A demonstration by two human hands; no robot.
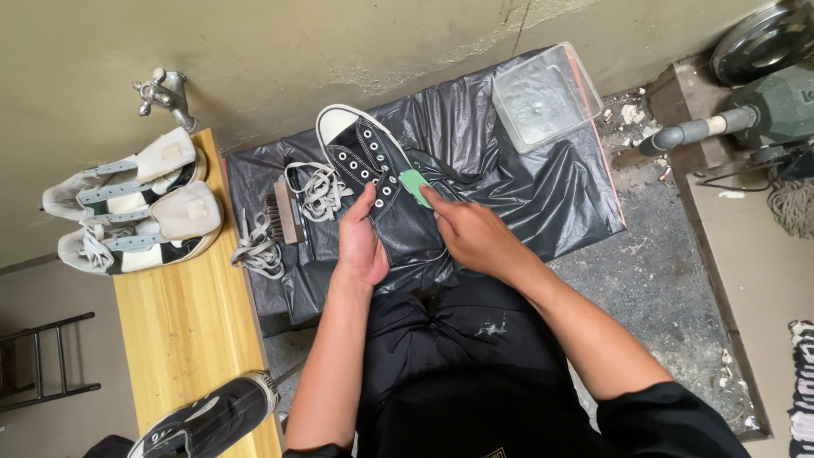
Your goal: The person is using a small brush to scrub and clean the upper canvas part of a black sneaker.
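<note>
While left hand [363, 246] grips the black shoe [386, 191] at frame centre on the bag-covered surface [551, 195], right hand [475, 233] pinches a green pad [415, 186] vs. its side. Shoe's long axis runs toe upper left, heel twd person; both hands touch it.

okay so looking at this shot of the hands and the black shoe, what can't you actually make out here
Head view only:
- Black high-top sneaker: heel end hidden by left hand and right hand.
- Green tool: mostly covered by right fingers; kind unclear.
- Second black sneaker: cut off by bottom edge.
- Clear container: contents indistinct.
</note>
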